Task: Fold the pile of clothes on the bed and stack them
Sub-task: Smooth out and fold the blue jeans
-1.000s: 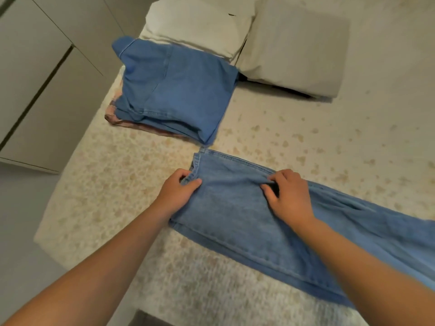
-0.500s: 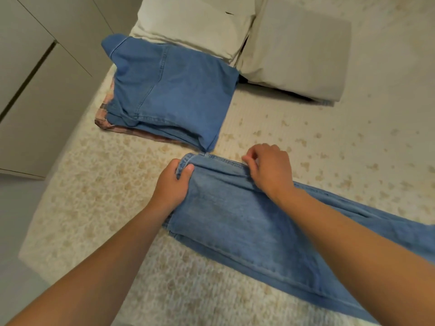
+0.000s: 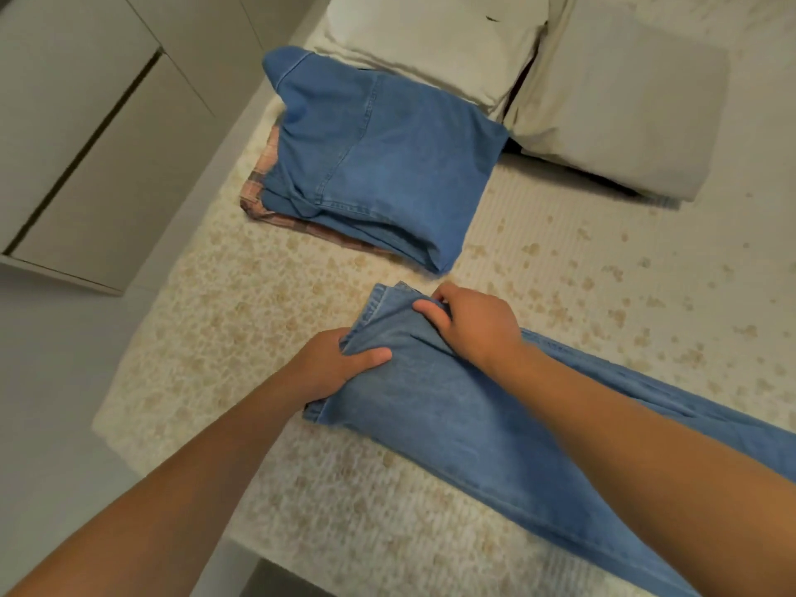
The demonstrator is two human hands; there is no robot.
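A pair of light blue jeans (image 3: 465,428) lies lengthwise across the bed, running off to the right. My left hand (image 3: 336,368) grips the near corner of its left end, thumb on top of the denim. My right hand (image 3: 478,325) pinches the far corner of the same end, which is lifted and bunched. Behind them sits a stack with a folded darker blue denim garment (image 3: 387,165) on top and a plaid piece (image 3: 258,187) showing underneath.
The bed has a cream bedspread (image 3: 241,321) with tan speckles, its left and near edges close by. Two pale pillows (image 3: 620,101) lie at the head. A beige cabinet (image 3: 86,144) stands to the left across a strip of floor.
Both hands moved to the jeans' left end, gripped its corners and lifted it, so the edge now bunches up. The view shifted closer to the stack.
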